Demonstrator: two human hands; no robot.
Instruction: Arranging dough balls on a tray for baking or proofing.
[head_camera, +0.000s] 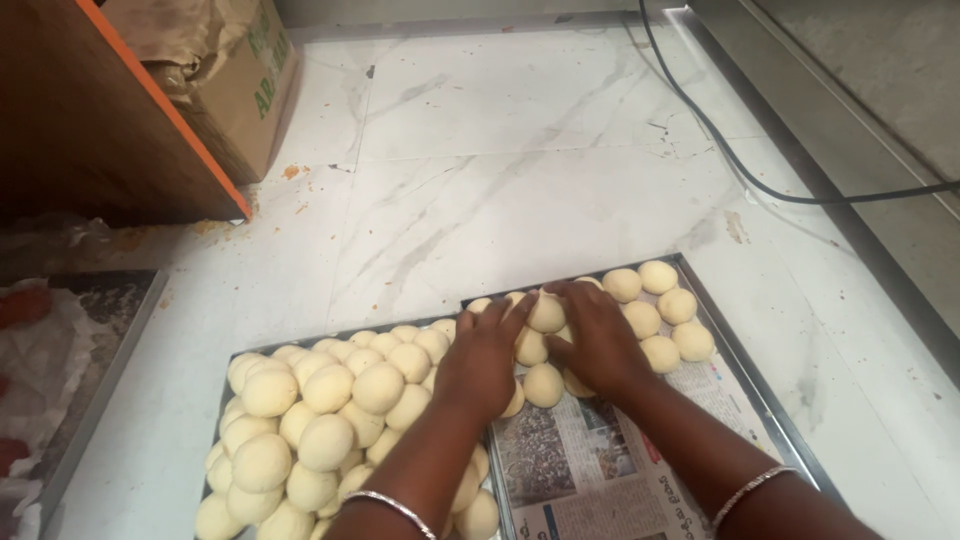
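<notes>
A: What lies on the metal trays (752, 372)?
B: Smooth, pale, round dough balls (330, 400), heaped on the left tray; fewer sit on the right tray's newspaper (590, 470).
A: And the hands?
B: The left hand (482, 362) and right hand (598, 338) lie palm-down, fingers spread flat over middle balls, gripping nothing I can see; the balls beneath are hidden.
A: Underneath?
B: White marble floor (480, 160).

Left hand (480, 360) & right hand (600, 340) cover several dough balls (545, 385) underneath; can't tell which they grip, if any. Left tray (222, 395) w/ piled balls runs off bottom edge, so does the newspaper (590, 470) (print too small to read). Cardboard box (240, 90) cut off at top. Cable (760, 185) exits right edge.
</notes>
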